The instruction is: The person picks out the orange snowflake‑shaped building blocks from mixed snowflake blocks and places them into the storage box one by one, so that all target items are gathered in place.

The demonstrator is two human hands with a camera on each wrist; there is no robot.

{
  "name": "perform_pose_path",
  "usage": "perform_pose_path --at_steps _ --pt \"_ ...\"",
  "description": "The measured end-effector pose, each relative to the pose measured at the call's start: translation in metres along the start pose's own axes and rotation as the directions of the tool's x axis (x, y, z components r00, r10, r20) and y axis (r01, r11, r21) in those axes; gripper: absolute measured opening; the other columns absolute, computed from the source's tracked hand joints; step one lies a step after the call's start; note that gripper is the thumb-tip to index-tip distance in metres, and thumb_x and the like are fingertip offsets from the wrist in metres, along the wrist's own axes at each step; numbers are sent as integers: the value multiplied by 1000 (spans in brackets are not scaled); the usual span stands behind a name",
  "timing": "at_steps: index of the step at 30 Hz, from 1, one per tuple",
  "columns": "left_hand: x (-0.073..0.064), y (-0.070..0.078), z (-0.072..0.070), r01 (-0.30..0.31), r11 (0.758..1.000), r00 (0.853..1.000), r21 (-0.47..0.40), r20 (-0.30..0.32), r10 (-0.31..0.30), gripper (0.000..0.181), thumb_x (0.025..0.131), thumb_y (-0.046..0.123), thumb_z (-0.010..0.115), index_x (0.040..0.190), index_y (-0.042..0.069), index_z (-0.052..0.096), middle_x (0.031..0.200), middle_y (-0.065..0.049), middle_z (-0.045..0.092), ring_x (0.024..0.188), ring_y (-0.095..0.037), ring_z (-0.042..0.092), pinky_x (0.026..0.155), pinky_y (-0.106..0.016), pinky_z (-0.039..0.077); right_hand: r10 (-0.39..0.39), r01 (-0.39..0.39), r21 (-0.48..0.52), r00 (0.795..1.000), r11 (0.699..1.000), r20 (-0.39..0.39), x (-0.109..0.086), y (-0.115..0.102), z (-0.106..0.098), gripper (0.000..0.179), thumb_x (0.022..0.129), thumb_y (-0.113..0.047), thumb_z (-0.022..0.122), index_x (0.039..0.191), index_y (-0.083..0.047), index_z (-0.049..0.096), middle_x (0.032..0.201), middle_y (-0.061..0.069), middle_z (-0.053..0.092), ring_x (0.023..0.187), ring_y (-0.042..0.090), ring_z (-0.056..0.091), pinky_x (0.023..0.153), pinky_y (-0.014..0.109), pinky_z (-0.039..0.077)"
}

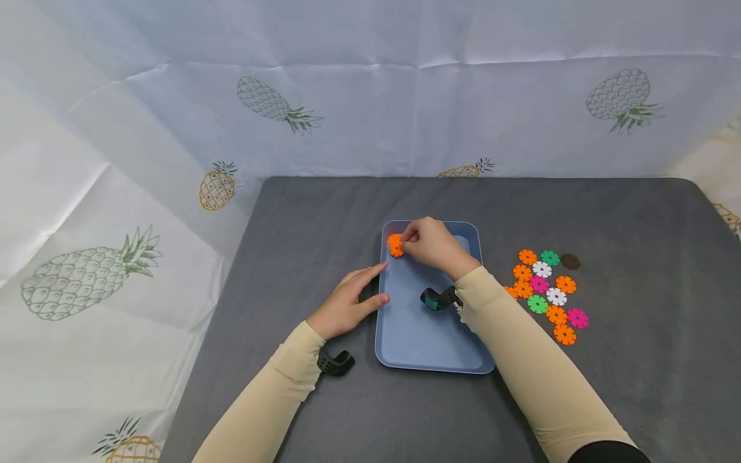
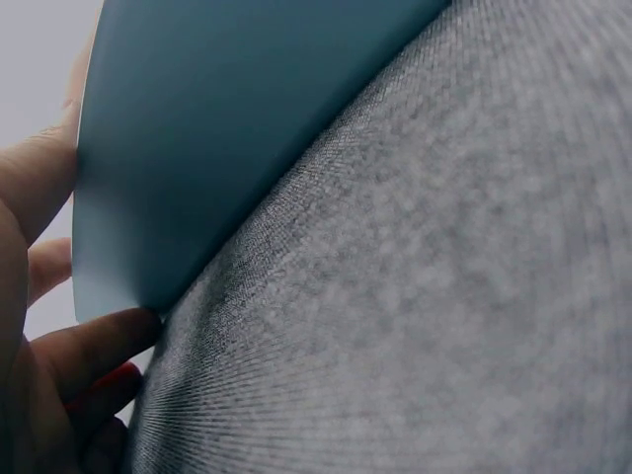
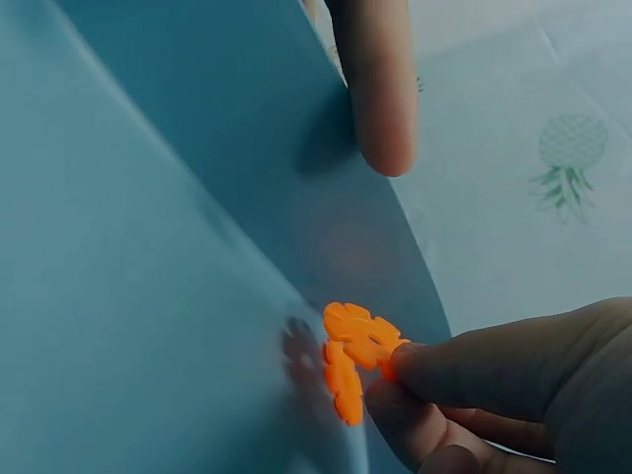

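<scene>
Head view: at the middle of the frame, bare right hand (image 1: 431, 241) over the upper part of a light-blue, shallow, rectangular tray (image 1: 428, 341). Thumb and fingertip closed in a pinch on the edge of a bright orange, round, notched disc (image 3: 360, 334) – tilted, low and right of centre in the right wrist view. Directly under it there, touching or overlapping, a second orange notched disc (image 3: 343, 385), seen steeply from the side near the tray's inner wall; whether joined to the first, impossible to tell.

Left of the tray, bare left hand (image 1: 344, 308) with fingers extended, thumb spread away, tips at the left rim, no disc in its grasp. How hard they press, not shown.

Right of centre, a scatter of flat notched discs (image 1: 539, 285) – orange, white, green, magenta, one dark brown – on a dark grey cloth-covered table (image 1: 648, 289). Across the top of the frame, a pale pineapple-printed fabric backdrop (image 1: 359, 109). On both arms, cream long sleeves (image 1: 260, 402).
</scene>
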State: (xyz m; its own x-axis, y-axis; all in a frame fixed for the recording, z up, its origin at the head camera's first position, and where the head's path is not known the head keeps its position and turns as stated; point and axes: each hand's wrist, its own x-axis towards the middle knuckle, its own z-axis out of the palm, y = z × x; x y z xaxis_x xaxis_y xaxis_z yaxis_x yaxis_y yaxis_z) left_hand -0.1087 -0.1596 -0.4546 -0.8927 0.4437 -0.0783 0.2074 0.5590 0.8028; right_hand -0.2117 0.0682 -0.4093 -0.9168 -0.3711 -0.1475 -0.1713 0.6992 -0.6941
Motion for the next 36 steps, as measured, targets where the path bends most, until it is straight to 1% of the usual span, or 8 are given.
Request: perform_pose_path --at_steps 8,14,21,27,31,36 --pt "0 0 1 -10 1000 1000 -2 -5 10 71 105 38 67 167 25 34 167 -4 39 155 -30 32 122 -58 31 -1 0 29 1000 1000 15 2 5 8 11 96 -12 73 96 -2 77 86 8 72 73 20 62 68 31 50" --pt "-1 0 0 -7 1000 1000 -2 -3 7 71 105 37 67 167 27 33 168 -1 39 155 -29 32 122 -57 31 4 -4 27 1000 1000 10 3 7 14 11 94 -12 74 90 -3 78 82 7 72 70 18 60 64 29 48" --pt "0 -1 0 -19 1000 1000 3 -4 19 71 105 37 66 167 26 34 168 -2 39 155 -30 31 122 -58 31 30 -29 14 999 999 -17 3 8 18 12 94 -12 71 91 -2 79 82 8 73 68 18 62 62 30 50" --pt "2 -1 1 -31 999 999 7 -5 31 70 105 37 66 166 23 35 167 -4 40 154 -31 32 122 -58 30 52 -52 2 998 999 -44 2 6 21 12 93 -13 71 90 -3 78 87 10 73 71 21 63 66 33 52" --pt "2 0 1 -32 999 999 11 -7 32 69 106 36 66 166 23 35 167 -3 40 154 -30 32 123 -56 30 46 -46 -7 998 999 -44 2 7 23 13 93 -14 71 92 -3 77 88 10 73 73 21 63 67 33 53" --pt "1 0 1 -27 999 1000 17 -12 28 69 106 36 66 166 23 36 167 -3 40 154 -30 32 122 -57 31 37 -37 3 999 999 -38 2 9 25 13 94 -13 70 92 -2 76 82 8 70 69 20 61 63 31 50"
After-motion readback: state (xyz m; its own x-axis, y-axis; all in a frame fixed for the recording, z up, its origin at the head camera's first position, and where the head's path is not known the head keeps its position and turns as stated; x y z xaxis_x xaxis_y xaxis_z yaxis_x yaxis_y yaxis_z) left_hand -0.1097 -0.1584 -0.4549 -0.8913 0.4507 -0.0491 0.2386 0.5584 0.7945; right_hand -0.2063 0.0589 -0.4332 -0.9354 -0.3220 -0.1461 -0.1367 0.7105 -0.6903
